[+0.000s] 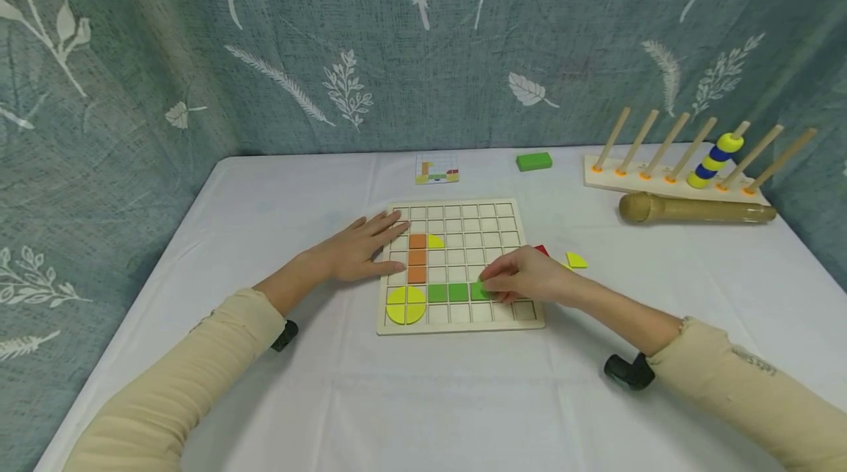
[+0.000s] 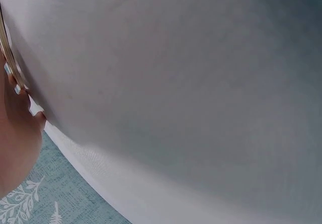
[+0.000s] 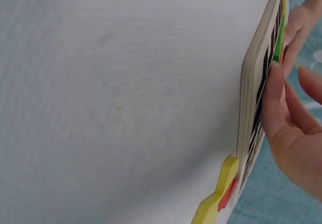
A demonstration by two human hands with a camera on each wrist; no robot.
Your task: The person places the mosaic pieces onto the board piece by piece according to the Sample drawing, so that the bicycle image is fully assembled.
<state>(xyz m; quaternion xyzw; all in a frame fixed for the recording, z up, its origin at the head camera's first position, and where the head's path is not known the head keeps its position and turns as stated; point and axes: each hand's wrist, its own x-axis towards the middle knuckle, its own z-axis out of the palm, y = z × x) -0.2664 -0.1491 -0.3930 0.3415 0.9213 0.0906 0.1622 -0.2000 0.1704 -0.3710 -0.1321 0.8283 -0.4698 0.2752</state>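
Along the near side of the grid board (image 1: 455, 256), three green tiles (image 1: 458, 292) are forming a row, its long axis running left to right, parallel to the near edge. At its right end, the right hand (image 1: 526, 275) is touching the last tile (image 1: 477, 292) with bent fingers; whether it is pinching cannot be told. Across the board's left edge, the left hand (image 1: 357, 249) is resting, fingers spread.

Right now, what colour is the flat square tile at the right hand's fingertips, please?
The flat square tile is green, clearest in the head view.
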